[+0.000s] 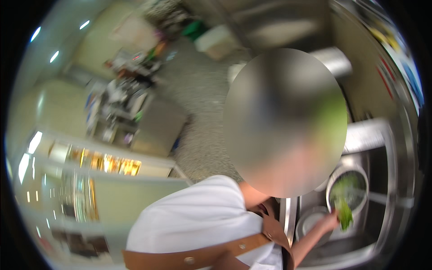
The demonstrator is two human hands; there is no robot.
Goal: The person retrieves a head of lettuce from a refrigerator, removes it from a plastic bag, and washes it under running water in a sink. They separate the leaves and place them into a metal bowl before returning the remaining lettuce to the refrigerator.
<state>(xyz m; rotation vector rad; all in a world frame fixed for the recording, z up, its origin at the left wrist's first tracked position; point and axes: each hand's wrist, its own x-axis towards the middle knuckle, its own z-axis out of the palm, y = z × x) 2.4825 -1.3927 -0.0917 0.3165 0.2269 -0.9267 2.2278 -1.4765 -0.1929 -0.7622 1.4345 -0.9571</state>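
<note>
Neither of my own hands is in view. Before me a person in a white shirt (189,222) with brown apron straps (222,248) leans over a metal sink (359,249). An oval blur hides that person's head. A forearm, seemingly this person's, reaches into the sink, and its hand (332,221) holds green leaves (345,216). The leaves hang at the near rim of a round, pale-rimmed container (366,180), with more blurred greens inside it. Beside the forearm sits a round, pale vessel (305,222), partly covered by the arm.
A pale bar, perhaps a faucet (384,198), crosses the sink's right side. A metal cabinet (158,125) stands across the grey floor (202,98), near a cluttered worktop (128,84). A white box (216,42) lies farther back. Much is motion-blurred.
</note>
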